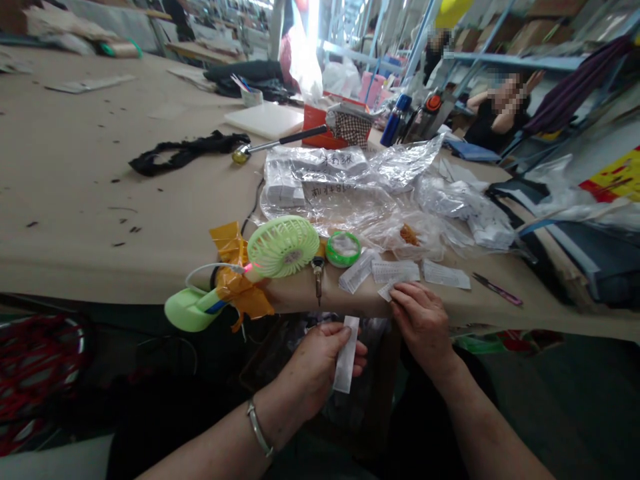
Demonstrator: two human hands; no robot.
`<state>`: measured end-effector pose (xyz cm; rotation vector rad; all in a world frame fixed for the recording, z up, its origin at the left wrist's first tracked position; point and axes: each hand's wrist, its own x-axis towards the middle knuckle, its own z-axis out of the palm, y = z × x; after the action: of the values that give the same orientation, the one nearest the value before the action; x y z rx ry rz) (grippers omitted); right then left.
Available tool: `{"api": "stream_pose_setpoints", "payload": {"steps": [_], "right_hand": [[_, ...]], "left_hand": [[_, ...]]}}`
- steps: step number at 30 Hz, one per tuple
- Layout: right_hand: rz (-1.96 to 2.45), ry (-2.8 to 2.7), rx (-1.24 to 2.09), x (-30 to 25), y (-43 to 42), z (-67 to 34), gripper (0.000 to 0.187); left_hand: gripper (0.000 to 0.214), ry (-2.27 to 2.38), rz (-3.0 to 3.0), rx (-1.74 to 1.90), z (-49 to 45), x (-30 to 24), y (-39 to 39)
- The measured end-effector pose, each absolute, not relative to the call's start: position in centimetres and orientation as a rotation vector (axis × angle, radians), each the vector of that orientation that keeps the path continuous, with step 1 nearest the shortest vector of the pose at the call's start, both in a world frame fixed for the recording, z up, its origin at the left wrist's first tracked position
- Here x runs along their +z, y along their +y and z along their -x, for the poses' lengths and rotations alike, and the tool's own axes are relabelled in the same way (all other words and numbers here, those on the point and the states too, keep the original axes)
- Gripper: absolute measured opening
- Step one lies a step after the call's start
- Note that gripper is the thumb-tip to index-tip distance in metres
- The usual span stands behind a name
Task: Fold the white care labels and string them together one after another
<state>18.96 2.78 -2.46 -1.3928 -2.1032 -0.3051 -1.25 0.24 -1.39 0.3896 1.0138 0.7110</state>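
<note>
One label (346, 355), perhaps paper, in left hand (313, 370)

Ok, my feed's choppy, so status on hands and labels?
Left hand holds one strip. Right hand touches label on table. Fan close left, not blocking.

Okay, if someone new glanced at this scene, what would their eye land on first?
Most likely the pale green fan, strapped with yellow tape at the near edge of the table, left of centre. Next, the left hand below that edge pinching a white label strip, while the right hand touches loose labels on the edge. Behind them lies a heap of crinkled clear bags.
</note>
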Motion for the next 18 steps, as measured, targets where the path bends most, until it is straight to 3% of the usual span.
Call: {"api": "stream_pose_setpoints", "payload": {"steps": [8, 13, 18], "right_hand": [[1.226, -1.878, -0.057, -2.5, 1.9, -18.7, 0.014], [0.851, -2.173, 0.215, -2.3, -1.3, -15.4, 0.019], [0.746, -2.303, 0.205, -3.1, -2.5, -13.6, 0.016]], "left_hand": [[0.015, 0.960, -0.340, 0.654, 1.3, -0.7, 0.5], [0.009, 0.786, -0.310, 0.733, 1.4, -0.5, 0.5], [0.004, 0.758, -0.243, 0.807, 1.4, -1.0, 0.3]]}}
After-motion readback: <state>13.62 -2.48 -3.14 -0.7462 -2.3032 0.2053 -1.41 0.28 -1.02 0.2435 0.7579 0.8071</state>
